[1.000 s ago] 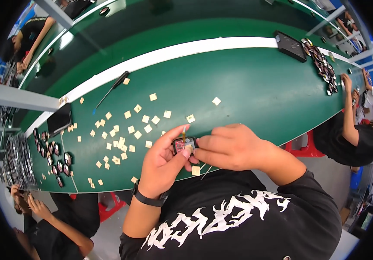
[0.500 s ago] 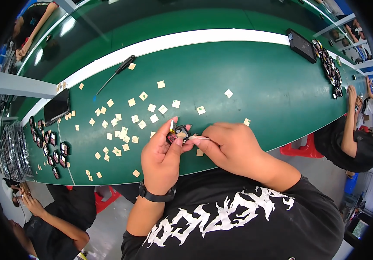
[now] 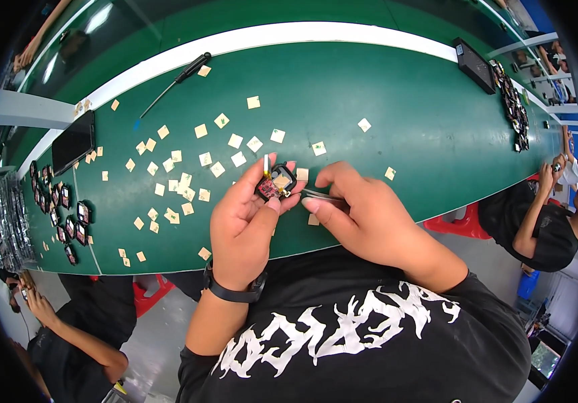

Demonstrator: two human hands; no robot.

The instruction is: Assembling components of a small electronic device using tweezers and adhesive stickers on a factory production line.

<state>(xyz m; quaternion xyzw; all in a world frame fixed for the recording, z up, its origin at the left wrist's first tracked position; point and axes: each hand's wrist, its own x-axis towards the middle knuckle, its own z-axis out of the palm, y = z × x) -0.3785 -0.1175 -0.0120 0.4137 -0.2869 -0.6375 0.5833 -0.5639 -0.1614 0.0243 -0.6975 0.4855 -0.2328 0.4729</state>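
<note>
We've got our left hand [image 3: 245, 218] pinching a small black module [image 3: 275, 182] up off the green desk [image 3: 396, 114], open face up so the tweezers [image 3: 319, 196] gripped in our right hand [image 3: 363, 215] can reach in, with small tan squares [image 3: 188, 171] scattered close by.
</note>
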